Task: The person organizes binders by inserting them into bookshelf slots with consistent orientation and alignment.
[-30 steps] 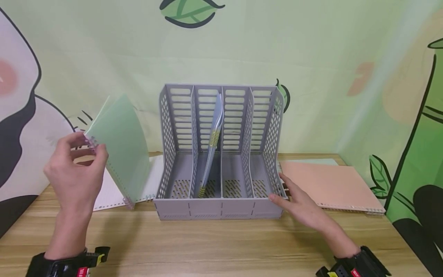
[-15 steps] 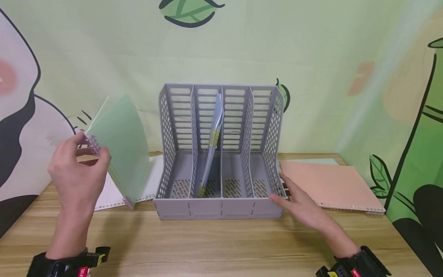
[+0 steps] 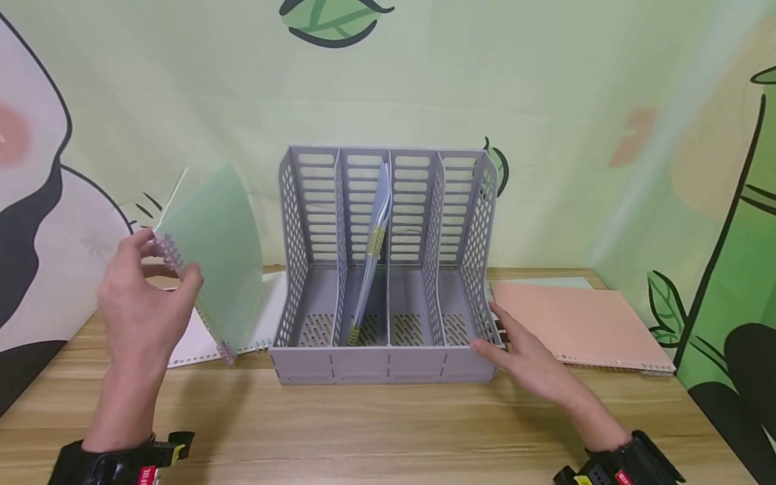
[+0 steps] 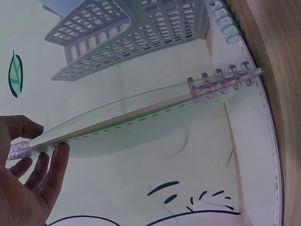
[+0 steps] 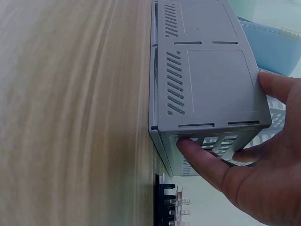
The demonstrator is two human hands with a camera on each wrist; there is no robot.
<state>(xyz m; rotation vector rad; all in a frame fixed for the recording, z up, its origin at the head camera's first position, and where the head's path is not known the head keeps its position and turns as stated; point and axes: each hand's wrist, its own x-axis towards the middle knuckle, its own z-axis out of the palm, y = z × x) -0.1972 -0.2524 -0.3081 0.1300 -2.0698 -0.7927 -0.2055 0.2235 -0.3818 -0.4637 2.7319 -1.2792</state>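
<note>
1. One piece looks done: a blue notebook (image 3: 366,279) is standing in the gray rack (image 3: 388,367), leaning rightward in the second compartment from the left.
2. Others appear left over, suggesting early-stage work: a peach notebook (image 3: 570,323) is lying flat on the counter (image 3: 376,431) right of the rack, and a white notebook (image 3: 184,347) is lying to its left.
3. A green notebook (image 3: 218,236) is standing on edge outside the rack, to its left, as a person's left grip (image 3: 142,296) is pinching its purple spiral binding (image 3: 168,249) near the upper end. Most of it is stretching past the fingertips; whether its lower end is touching anything is staying unclear.
4. The right grip (image 3: 524,353) is holding the rack's near right corner, thumb resting on the front rim, fingers pressing the side wall.
</note>
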